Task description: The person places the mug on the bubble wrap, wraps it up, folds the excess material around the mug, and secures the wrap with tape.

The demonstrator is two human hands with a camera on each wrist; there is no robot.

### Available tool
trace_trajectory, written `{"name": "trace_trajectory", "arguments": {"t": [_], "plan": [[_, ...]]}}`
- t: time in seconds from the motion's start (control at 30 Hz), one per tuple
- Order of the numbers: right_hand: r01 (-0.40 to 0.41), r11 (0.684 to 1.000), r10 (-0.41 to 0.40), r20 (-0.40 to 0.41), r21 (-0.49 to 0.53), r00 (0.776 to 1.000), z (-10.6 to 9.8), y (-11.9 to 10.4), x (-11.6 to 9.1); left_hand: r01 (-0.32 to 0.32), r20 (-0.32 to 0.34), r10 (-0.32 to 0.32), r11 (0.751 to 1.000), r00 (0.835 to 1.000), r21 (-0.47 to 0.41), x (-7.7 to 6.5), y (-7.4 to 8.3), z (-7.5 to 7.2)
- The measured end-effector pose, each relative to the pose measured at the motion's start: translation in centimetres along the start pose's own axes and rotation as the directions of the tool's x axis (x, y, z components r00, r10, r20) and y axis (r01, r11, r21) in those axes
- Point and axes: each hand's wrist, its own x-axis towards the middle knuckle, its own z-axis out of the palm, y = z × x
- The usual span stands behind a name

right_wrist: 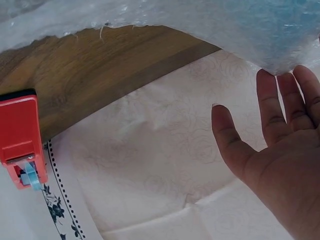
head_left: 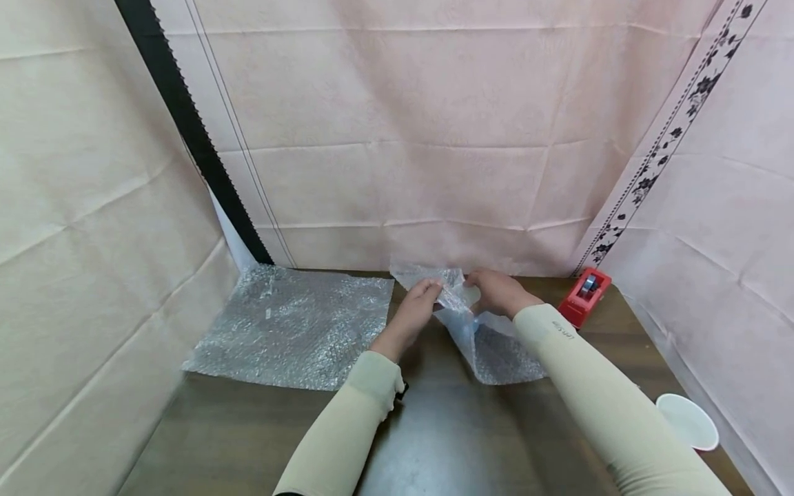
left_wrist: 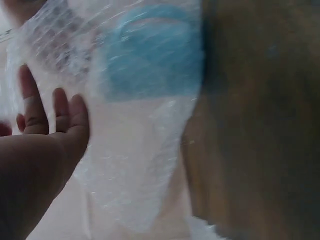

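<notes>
Pinches wrap [head_left: 496,355] over a blue thing [left_wrist: 152,70] with left hand [head_left: 412,313], grips wrap with right hand [head_left: 499,293]. Has a sheet [head_left: 298,327] at left, dispenser [head_left: 582,302] far right, bowl [head_left: 687,423] near right.

bubble wrap [head_left: 505,355]: glossy, bumpy plastic | table [head_left: 242,427]: smooth wood-grain, faint sheen | tape dispenser [head_left: 583,297]: plastic | backdrop [head_left: 434,103]: matt, creased, cloth-like

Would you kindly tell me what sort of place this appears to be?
It looks like a makeshift packing spot: bubble wrap and a red tape dispenser at a wood-toned table, with pale sheeting hung behind and beside it.
</notes>
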Motion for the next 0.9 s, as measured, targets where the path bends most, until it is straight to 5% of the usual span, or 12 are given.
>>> {"name": "trace_trajectory", "arguments": {"t": [0.23,0.4,0.63,0.9], "plan": [[0.021,0.998,-0.021,-0.006,-0.067,1.000,-0.2,0.1,-0.1,-0.072,0.018,0.074,0.990,0.997,-0.123,0.3,-1.8,0.5],[0.040,0.998,-0.043,-0.050,-0.055,0.998,-0.5,0.6,-0.3,-0.153,0.025,0.151,0.981,0.988,0.123,0.0,-1.9,0.6],[0.075,0.977,-0.064,-0.061,0.198,0.996,0.2,1.7,-0.3,-0.181,0.104,0.153,0.909,0.983,0.376,-0.2,-2.1,0.8],[0.175,0.953,-0.195,0.060,0.248,0.979,-0.9,2.4,-1.3,-0.183,0.175,0.102,0.816,0.979,0.549,-0.6,-1.7,1.3]]}}
